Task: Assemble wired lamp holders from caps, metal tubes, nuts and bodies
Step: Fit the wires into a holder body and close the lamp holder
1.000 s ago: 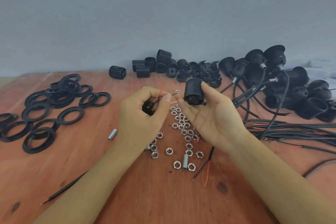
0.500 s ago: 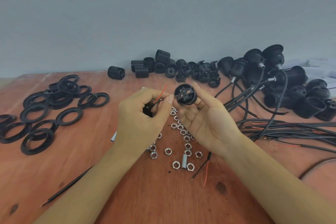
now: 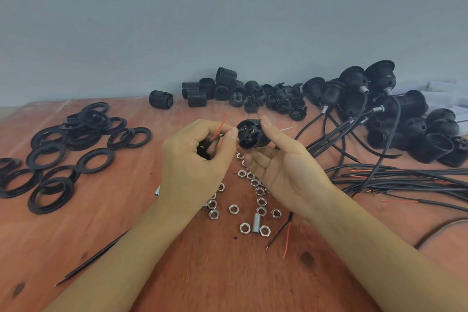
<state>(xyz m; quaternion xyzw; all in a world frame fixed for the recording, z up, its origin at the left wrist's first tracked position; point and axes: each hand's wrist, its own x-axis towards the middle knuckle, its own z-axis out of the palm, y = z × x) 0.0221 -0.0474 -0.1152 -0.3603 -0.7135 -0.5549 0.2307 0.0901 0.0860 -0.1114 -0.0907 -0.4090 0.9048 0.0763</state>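
Black plastic is gripped in both hands above the scatter of nuts (image 3: 255, 190). The lamp holder body (image 3: 253, 135) is pinched between the thumb and curled fingers of the right hand (image 3: 286, 170), with its terminal face turned toward the left hand (image 3: 192, 162). The left hand's fingers are closed round a small dark part, probably the cap (image 3: 202, 152), though most of it is hidden by the palm. The red wire end (image 3: 220, 125) is nipped at the fingertips and sticks up just beside the body.

The step in hand is judged to be feeding the wire ends into the body's terminals. It is done best if the body is held steady, its slots are kept facing the wires, and each end is guided straight in so that no strands are splayed.

Bare tabletop (image 3: 202, 273) is left on the near side of the nuts. Left of the nuts, the black rings (image 3: 83, 121) are well apart from the hands. Right of the nuts, the tangle of cables (image 3: 405, 177) lies near the right wrist and could be snagged if that arm is swung outward.
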